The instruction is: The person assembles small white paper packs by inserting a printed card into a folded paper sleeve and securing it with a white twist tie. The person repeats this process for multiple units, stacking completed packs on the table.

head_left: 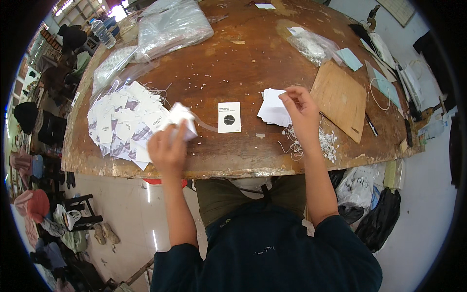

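Note:
My left hand (168,152), smeared by motion, is closed on some white tags (182,117) at the right edge of a big loose pile of printed white tags (116,121). A thin pale strip trails from the held tags toward the middle. In front of me a single cream card with a round black button-like disc (228,117) lies flat. To its right, a small stack of blank white cards (273,109) lies slightly fanned. My right hand (302,112) pinches the upper right corner of a card there. White string loops (328,146) lie tangled beneath that wrist.
Plastic-wrapped packs (170,29) and a water bottle (102,33) stand at the far left. A clear bag (311,46), a wooden board (340,100) and a black pen (371,124) lie at right. Tiny white bits dot the table (243,68).

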`<state>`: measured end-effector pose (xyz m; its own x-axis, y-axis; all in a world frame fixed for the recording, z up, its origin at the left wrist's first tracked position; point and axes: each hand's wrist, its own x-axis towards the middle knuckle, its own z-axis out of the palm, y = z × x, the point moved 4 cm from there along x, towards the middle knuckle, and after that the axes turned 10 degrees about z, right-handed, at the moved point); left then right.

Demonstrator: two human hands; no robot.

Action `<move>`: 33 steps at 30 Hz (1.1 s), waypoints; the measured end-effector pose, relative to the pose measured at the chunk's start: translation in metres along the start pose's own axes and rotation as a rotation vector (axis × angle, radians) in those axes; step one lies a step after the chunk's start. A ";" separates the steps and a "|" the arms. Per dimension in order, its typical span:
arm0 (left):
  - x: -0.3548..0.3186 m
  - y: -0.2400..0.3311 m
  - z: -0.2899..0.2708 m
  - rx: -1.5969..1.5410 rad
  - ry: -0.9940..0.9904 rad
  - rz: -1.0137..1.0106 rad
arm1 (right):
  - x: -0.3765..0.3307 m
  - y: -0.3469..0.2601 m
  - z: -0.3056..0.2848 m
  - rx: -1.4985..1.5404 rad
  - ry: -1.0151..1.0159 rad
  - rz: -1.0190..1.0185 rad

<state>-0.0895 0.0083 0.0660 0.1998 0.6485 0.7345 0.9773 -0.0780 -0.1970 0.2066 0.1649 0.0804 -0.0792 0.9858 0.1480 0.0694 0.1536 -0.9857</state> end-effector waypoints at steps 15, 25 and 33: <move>0.046 0.063 0.073 -0.511 -0.472 -0.056 | 0.005 0.031 -0.017 -0.995 -0.276 -0.132; 0.056 0.052 0.078 -0.546 -0.576 -0.131 | 0.008 0.035 -0.017 -0.938 -0.256 -0.147; 0.051 0.043 0.066 -0.973 -0.238 -0.426 | 0.005 0.032 -0.018 -0.947 -0.221 -0.213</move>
<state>-0.0423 0.0885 0.0523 -0.0851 0.8864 0.4550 0.6213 -0.3097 0.7197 0.2259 0.1764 0.0511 -0.3592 0.9114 0.2010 0.7895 0.4116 -0.4553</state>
